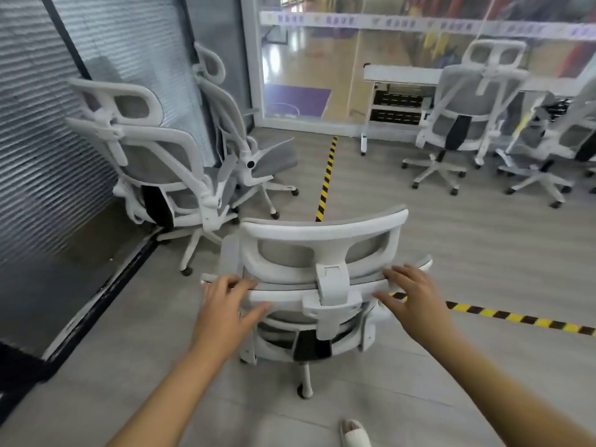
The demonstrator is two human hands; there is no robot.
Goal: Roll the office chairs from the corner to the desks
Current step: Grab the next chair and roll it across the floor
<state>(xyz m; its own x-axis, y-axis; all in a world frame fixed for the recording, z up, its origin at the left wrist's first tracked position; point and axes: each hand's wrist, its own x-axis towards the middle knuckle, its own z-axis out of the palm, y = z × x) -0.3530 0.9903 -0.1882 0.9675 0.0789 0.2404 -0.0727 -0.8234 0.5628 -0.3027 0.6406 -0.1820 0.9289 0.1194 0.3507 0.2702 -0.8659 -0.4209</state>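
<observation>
White-framed, grey-mesh office chair [317, 285] stands nearest, back toward the viewer, on the grey floor [451, 240]. Left hand [225, 304] and right hand [414, 293] rest on the backrest's top edge, fingers [395, 273] spread and curled over it, not clenched. Beyond, two corner chairs [167, 162] crowd the blinds; farther right, two chairs [464, 124] sit at a white tabletop [401, 73].

We cannot see the near chair [322, 253]'s seat behind its backrest, and the rightmost chair [580, 137] is cut off.
</observation>
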